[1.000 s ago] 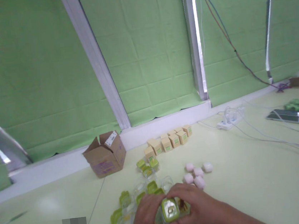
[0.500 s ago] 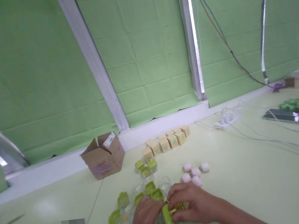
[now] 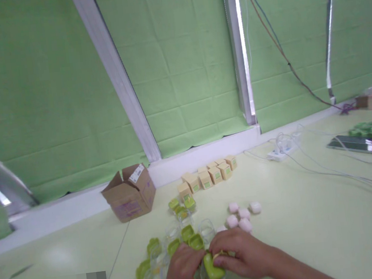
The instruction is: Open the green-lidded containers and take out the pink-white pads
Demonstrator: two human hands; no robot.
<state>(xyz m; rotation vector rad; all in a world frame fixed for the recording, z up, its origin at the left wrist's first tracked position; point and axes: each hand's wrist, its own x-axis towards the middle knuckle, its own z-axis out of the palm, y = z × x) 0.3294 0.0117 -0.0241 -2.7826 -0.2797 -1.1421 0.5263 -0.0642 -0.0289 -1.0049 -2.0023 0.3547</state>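
Both my hands meet at the bottom centre of the view around a small clear container with a green lid (image 3: 211,268). My left hand (image 3: 184,276) wraps it from the left and below. My right hand (image 3: 242,256) pinches the top of the lid with fingers curled. Just behind my hands lie several more clear containers with green lids (image 3: 171,248). A few small pink-white pieces (image 3: 240,216) sit to the right of them.
An open cardboard box (image 3: 130,199) lies on its side at the back left. A row of small tan cartons (image 3: 207,177) stands by the white ledge. A power strip with cables (image 3: 279,152) and a phone (image 3: 354,143) lie at right.
The green-lidded container has turned in my hands: its lid top faced the camera before and now points sideways. My right fingers have shifted onto the lid's edge.
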